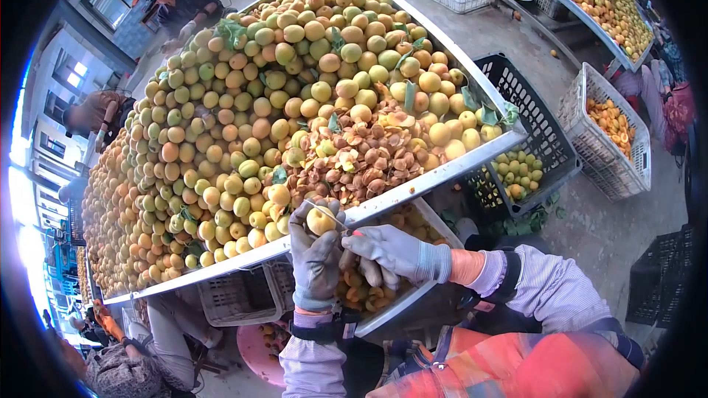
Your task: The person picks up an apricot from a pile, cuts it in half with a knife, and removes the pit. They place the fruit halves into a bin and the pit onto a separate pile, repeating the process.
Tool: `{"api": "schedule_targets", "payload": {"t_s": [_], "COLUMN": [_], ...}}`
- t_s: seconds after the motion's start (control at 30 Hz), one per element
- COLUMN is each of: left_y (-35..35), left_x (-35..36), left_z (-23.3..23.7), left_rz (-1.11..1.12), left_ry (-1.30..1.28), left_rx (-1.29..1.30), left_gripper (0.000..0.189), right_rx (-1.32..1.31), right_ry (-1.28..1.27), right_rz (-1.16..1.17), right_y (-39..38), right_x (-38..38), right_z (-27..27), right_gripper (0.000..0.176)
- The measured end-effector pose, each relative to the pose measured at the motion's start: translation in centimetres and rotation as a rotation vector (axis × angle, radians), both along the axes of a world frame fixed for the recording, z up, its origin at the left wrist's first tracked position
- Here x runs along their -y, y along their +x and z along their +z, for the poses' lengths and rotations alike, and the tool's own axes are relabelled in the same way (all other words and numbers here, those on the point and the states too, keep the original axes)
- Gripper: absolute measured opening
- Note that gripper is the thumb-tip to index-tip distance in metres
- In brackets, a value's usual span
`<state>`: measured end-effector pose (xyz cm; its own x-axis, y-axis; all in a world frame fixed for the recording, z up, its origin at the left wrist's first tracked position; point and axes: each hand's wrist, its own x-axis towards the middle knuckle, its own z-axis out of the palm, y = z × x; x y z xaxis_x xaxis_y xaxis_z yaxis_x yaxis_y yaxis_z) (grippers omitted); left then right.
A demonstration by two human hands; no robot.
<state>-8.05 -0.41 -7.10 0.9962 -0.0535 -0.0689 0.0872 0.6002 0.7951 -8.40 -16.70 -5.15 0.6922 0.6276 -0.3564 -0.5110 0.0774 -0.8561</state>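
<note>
My left hand (316, 262), in a grey glove, grips a yellow apricot (321, 220) in its fingers at the table's front edge. Beside it, my right hand (391, 252), also gloved, is closed around a small knife (338, 224) with a bit of red at its handle. The thin blade points at the apricot; whether it has cut in cannot be seen. Just beyond both hands lies a pile of brown pits (354, 166) with scraps of flesh. Around that pile spreads a big heap of green-yellow apricots (243, 125). Below my hands, a container holds apricot pieces (369, 291).
A raised metal rim (435, 179) edges the table. To the right stand a black crate (542, 110) with green fruit and a white crate (590, 155) of orange halves. A pink basin (258, 354) is below left. Other people (181, 4) work around the heap.
</note>
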Motion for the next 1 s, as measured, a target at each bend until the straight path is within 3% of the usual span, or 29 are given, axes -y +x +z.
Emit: {"api": "schedule_targets", "payload": {"t_s": [0.57,0.63,0.83,1.0], "left_y": [-0.2,-0.2,-0.3,-0.3], "left_x": [0.4,0.5,0.5,0.2], "left_z": [0.2,0.3,0.4,0.3], "left_rz": [0.021,0.025,0.02,-0.017], "left_ry": [0.017,0.012,0.012,0.031], "left_rx": [-0.081,-0.085,-0.029,-0.052], "left_gripper": [0.062,0.062,0.059,0.06], "right_rx": [-0.024,0.096,0.109,-0.031], "right_ry": [0.016,0.074,0.047,0.025], "right_rz": [-0.016,-0.036,-0.117,-0.065], "right_y": [-0.4,-0.6,-0.8,-0.8], "right_x": [0.0,0.0,-0.4,-0.3], "right_z": [-0.5,-1.0,-1.5,-0.3], "right_gripper": [0.045,0.045,0.046,0.048]}}
